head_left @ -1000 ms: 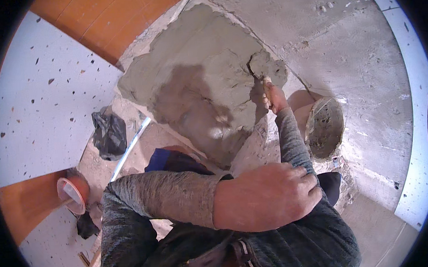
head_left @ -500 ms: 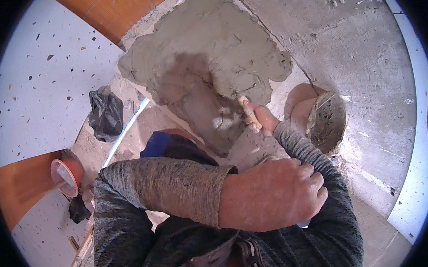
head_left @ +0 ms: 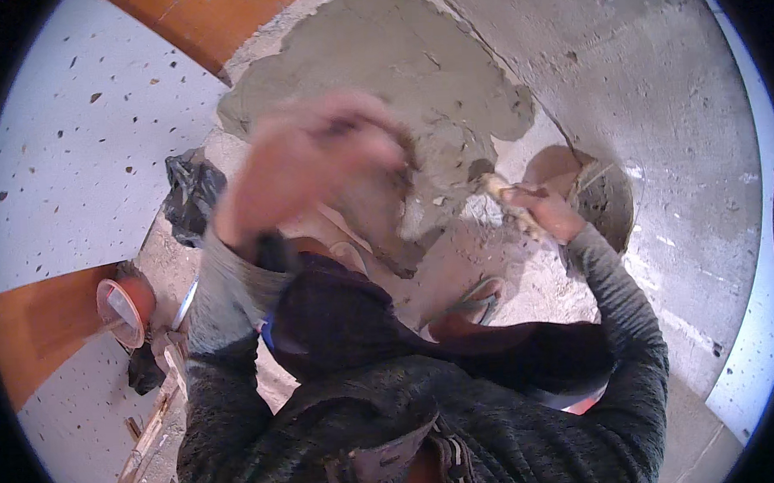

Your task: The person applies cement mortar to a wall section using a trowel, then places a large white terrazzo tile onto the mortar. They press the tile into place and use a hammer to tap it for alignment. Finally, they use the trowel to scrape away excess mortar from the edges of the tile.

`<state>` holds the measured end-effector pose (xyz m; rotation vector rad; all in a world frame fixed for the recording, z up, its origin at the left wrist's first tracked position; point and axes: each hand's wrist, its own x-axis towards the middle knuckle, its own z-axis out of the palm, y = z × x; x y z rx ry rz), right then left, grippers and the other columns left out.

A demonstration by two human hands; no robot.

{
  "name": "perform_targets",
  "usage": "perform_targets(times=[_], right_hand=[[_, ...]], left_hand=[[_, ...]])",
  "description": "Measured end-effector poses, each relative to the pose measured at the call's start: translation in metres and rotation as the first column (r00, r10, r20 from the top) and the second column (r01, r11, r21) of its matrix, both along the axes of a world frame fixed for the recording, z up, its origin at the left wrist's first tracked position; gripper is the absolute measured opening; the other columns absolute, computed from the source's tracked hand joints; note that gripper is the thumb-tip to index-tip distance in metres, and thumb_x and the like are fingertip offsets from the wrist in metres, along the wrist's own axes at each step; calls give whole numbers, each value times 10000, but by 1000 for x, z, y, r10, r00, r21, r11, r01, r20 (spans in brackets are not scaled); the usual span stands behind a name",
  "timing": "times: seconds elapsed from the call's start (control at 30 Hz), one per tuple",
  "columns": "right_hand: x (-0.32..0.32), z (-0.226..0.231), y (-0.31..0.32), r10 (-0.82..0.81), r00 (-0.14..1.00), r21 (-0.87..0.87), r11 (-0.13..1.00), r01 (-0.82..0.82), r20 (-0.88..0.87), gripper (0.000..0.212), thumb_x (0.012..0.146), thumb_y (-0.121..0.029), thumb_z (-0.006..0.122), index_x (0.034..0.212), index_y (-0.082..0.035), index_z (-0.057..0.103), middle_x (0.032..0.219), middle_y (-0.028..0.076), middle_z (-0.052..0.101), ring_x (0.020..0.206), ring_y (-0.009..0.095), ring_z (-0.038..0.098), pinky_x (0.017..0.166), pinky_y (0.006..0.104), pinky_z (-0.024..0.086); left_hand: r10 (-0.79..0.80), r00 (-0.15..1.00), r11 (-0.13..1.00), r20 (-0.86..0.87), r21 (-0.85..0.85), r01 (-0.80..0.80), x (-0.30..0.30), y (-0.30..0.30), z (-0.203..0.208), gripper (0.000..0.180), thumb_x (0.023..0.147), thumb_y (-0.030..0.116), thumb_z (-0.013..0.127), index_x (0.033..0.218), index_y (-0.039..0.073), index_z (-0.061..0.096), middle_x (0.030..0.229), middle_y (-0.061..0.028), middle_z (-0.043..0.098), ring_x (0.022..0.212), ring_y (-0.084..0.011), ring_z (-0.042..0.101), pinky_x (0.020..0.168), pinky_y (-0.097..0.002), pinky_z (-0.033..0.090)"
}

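My left hand [head_left: 314,154] is raised over the left part of a spread of wet grey mortar [head_left: 414,59]. Motion smears its fingers, so I cannot tell whether it holds anything. At the mortar's right edge, my right hand [head_left: 552,213] is closed round the pale, mortar-caked handle of what looks like a trowel [head_left: 495,187]. Its blade is hard to make out. Just right of that hand stands a round bucket [head_left: 605,202] with a mortar-crusted inside.
A crumpled black bag [head_left: 191,196] lies at left, near a speckled white panel [head_left: 81,151]. Further down are an orange tub [head_left: 126,309] and strips of wood [head_left: 145,442]. Rough concrete [head_left: 685,151] spans the right. My knees and a sandalled foot [head_left: 472,315] are close below the mortar.
My left hand has swung from across my right forearm up and leftward over the mortar. My right hand has shifted right with the trowel, toward the bucket.
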<state>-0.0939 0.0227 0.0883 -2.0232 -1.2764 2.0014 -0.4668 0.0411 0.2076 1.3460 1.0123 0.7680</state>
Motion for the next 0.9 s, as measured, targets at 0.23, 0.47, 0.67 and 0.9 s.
perform_targets(times=[0.23, 0.47, 0.67, 0.9], right_hand=[[85, 70, -40, -241, 970, 221, 948, 228, 34, 376, 922, -368, 589, 1080, -30, 641, 662, -19, 541, 487, 49, 469, 410, 216, 351], [155, 95, -118, -513, 844, 380, 820, 428, 157, 373, 938, -398, 550, 1044, -50, 633, 618, -7, 512, 446, 63, 430, 406, 216, 323], [178, 87, -160, -652, 737, 382, 736, 558, 180, 380, 929, -424, 592, 1000, -56, 650, 615, -16, 494, 492, 88, 453, 425, 243, 342], [190, 48, -184, -712, 702, 477, 628, 615, 31, 320, 937, -372, 597, 941, -56, 650, 616, -22, 489, 520, 72, 448, 445, 228, 334]], left_hand=[[767, 601, 583, -225, -145, -799, -122, -34, -252, 300, 872, 320, 690, 975, 41, 656, 839, 3, 597, 747, -92, 538, 637, -273, 436], [768, 582, 273, -266, -686, -674, -88, -91, -352, 494, 912, 498, 555, 1153, 68, 575, 1030, -118, 609, 896, -281, 603, 773, -400, 505], [646, 759, 542, 82, -749, -380, -58, -91, -337, 682, 941, 573, 437, 1391, 62, 393, 1352, -180, 473, 1221, -358, 482, 1051, -515, 359], [664, 726, 534, 179, -793, -293, -50, -91, -334, 717, 941, 595, 399, 1425, 70, 327, 1412, -179, 393, 1278, -365, 411, 1078, -532, 291]])
